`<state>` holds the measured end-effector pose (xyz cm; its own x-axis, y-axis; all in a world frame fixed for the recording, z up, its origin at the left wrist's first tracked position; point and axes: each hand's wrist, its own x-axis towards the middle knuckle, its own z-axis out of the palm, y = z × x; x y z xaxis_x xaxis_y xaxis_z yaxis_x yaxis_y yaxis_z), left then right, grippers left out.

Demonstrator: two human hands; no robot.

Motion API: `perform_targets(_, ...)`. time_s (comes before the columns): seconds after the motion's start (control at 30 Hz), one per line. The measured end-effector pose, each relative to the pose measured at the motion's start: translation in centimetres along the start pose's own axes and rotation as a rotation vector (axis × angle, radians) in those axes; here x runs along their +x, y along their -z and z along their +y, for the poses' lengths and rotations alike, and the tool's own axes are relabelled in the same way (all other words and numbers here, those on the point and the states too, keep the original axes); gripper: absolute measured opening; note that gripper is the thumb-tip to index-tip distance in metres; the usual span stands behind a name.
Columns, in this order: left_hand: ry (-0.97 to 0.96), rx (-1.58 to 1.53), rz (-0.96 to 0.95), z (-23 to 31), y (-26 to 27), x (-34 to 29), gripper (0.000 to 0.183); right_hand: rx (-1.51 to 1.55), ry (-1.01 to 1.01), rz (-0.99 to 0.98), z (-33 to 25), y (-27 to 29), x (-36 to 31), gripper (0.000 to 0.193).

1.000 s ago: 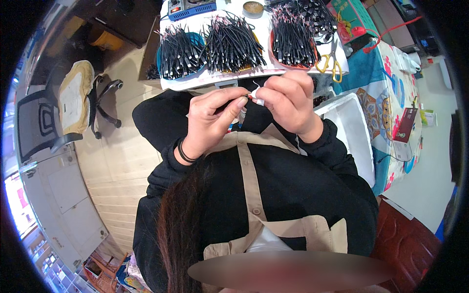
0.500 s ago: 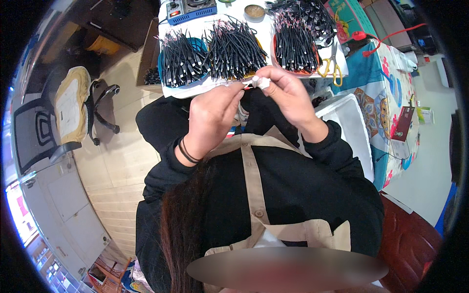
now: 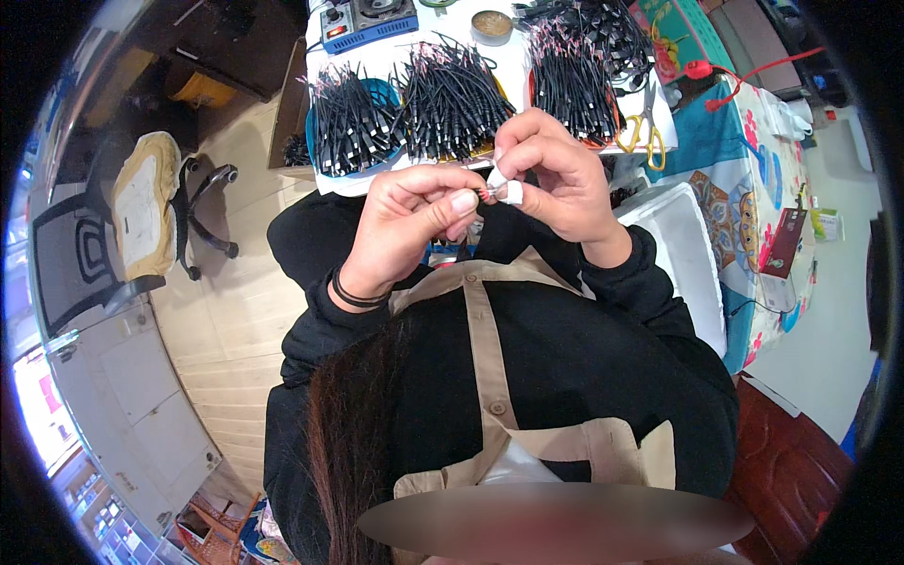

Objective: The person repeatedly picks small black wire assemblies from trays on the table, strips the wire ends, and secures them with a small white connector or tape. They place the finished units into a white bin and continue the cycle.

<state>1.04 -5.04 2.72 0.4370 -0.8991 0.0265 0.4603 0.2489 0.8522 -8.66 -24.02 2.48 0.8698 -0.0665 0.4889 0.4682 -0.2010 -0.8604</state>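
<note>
My left hand (image 3: 391, 226) is closed in a pinch, thumb against forefinger, on a thin cable end whose short red and dark wires (image 3: 485, 196) poke out towards the right. Facing it, my right hand (image 3: 565, 193) has white wraps (image 3: 513, 193) on its thumb and forefinger tips, and these close around the bare tips of the wires. The rest of the cable is mostly hidden behind my left hand. Just beyond both hands, bundles of black cables (image 3: 457, 99) lie on the white table top (image 3: 414, 169), with stripped pinkish ends pointing away.
More black cables fill a blue tray (image 3: 309, 122) at left and an orange-rimmed tray (image 3: 603, 145) at right. Yellow-handled scissors (image 3: 646, 132) lie at the table's right edge. Behind stand a blue device (image 3: 369, 33) and a round tin (image 3: 492, 26). A white box (image 3: 687, 254) is beside my right arm.
My left hand has turned so its thumb shows on top, and the red wire ends now show. My right fingers have shifted from bunched together to spread slightly around the wire tips.
</note>
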Motion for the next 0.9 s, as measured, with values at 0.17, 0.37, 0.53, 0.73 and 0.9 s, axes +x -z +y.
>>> perform_targets(0.17, 0.036, 0.287, 0.051, 0.5, -1.3, 1.5, 0.016, 0.305, -0.053, 0.144, 1.0, -0.5, -1.0, 0.016)
perform_targets(0.37, -0.173, 1.046, -0.043, 2.4, -3.2, 5.0, 0.014, 0.53, -0.143, 0.301, 3.5, 0.3, -1.6, 0.009)
perform_targets(0.53, -0.106, 1.253, 0.056, 5.7, -4.8, 8.6, 0.012, 0.499, -0.23, 0.42, 3.7, 3.8, -2.1, 0.019)
perform_targets(0.73, -0.356, 1.527, -0.004, 4.1, -0.2, 19.3, 0.01, 0.278, -0.288, 0.277, 4.7, 6.3, -2.9, 0.016)
perform_targets(0.9, -0.281, 1.752, -0.082, -0.4, 4.9, 26.3, 0.013, 0.188, -0.452, 0.114, 5.3, 6.0, -3.6, 0.014)
